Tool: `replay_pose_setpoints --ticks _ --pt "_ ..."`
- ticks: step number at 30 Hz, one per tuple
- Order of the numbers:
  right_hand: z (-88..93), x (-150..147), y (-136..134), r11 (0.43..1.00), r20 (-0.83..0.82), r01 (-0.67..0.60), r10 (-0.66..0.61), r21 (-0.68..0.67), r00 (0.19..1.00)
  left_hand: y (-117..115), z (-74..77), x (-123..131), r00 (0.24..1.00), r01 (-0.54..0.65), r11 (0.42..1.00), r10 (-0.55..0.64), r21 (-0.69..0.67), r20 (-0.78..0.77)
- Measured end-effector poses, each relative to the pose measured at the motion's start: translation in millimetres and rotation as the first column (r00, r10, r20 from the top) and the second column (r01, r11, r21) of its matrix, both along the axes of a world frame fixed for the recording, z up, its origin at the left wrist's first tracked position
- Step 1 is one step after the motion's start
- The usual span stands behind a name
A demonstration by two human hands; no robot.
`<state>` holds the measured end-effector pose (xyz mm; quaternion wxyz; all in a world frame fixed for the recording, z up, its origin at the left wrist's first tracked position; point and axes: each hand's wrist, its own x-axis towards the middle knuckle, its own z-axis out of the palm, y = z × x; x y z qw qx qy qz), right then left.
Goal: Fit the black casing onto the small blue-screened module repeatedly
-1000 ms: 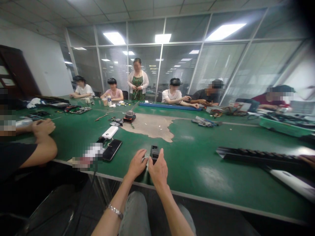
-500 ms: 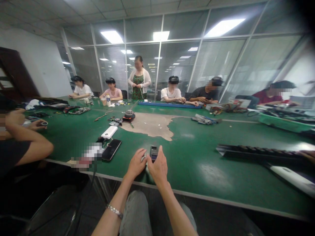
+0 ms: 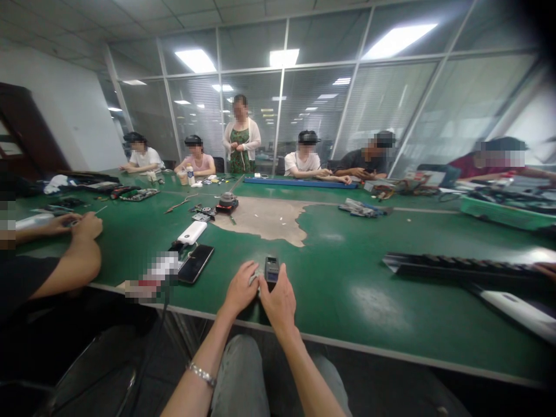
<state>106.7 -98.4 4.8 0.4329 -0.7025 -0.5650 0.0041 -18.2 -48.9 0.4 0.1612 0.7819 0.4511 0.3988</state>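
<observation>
A small black device [image 3: 271, 268] with a grey front stands on the green table [image 3: 347, 278] near its front edge. My right hand [image 3: 279, 298] is wrapped round its lower part from the right and behind. My left hand [image 3: 241, 286] rests next to it on the left, fingers curled against a small pale part at the device's base that I cannot make out. A metal bracelet sits on my left wrist.
A black phone [image 3: 196, 263] and a white power bank [image 3: 191, 232] lie to the left. A long black tray [image 3: 460, 269] lies at right. A worn patch [image 3: 264, 219] marks the table's middle. A neighbour's arms [image 3: 69, 249] rest at left; several people sit along the far side.
My right hand's fingers have closed further round the device, and both hands stay in place. The neighbour at left raised a hand, then lowered both hands back onto the table.
</observation>
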Motion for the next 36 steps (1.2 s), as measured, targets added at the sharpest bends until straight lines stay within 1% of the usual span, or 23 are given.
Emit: replay_pose_setpoints --ticks 6,11,13,15,18,21,23,25,27,31,33,36 --pt "5.0 0.1 -6.2 0.999 0.0 0.006 -0.006 -0.033 1.0 -1.8 2.2 0.0 1.0 -0.005 1.0 0.005 -0.008 0.007" --pt "5.5 -1.1 -3.9 1.0 0.003 -0.003 0.003 -0.015 1.0 -1.9 1.6 0.2 1.0 -0.002 1.0 0.002 -0.006 0.019" --pt "8.6 -1.6 -1.8 1.0 -0.017 -0.01 0.01 -0.007 1.0 -1.9 1.7 -0.1 1.0 -0.001 1.0 0.001 -0.012 0.02" --pt "15.9 -1.3 0.4 1.0 -0.047 -0.02 0.021 0.017 0.999 -2.2 1.9 -0.2 1.0 -0.001 1.0 0.001 -0.027 0.023" --pt "34.3 3.4 2.5 0.996 -0.09 -0.03 0.037 0.086 0.995 -3.2 2.5 0.1 1.0 -0.001 0.999 0.002 -0.042 0.029" --pt "51.7 15.7 2.3 0.989 -0.123 0.002 0.016 0.15 0.992 -4.0 3.0 1.0 1.0 -0.005 0.999 0.006 -0.037 0.031" --pt "54.8 27.5 1.0 0.986 -0.132 0.041 -0.019 0.16 0.991 -4.3 3.0 1.5 1.0 -0.011 0.999 0.012 -0.035 0.028" --pt "48.6 39.7 -0.7 0.988 -0.131 0.076 -0.058 0.136 0.99 -4.2 2.8 1.6 1.0 -0.016 0.999 0.017 -0.039 0.025" --pt "35.6 49.5 -2.4 0.99 -0.125 0.097 -0.085 0.1 0.989 -4.1 2.7 1.3 1.0 -0.014 0.999 0.014 -0.037 0.02" --pt "9.2 57.4 -4.5 0.995 -0.095 0.054 -0.047 0.078 0.994 -3.6 2.6 0.3 1.0 -0.006 1.0 0.006 -0.013 0.009" --pt "2.2 57.4 -4.7 0.996 -0.084 0.044 -0.038 0.074 0.996 -3.1 2.5 0.0 1.0 -0.01 1.0 0.01 -0.008 0.008" --pt "-1.7 56.7 -4.5 0.998 -0.076 0.05 -0.046 0.048 0.996 -2.2 2.1 0.2 1.0 -0.009 1.0 0.009 -0.011 0.004"
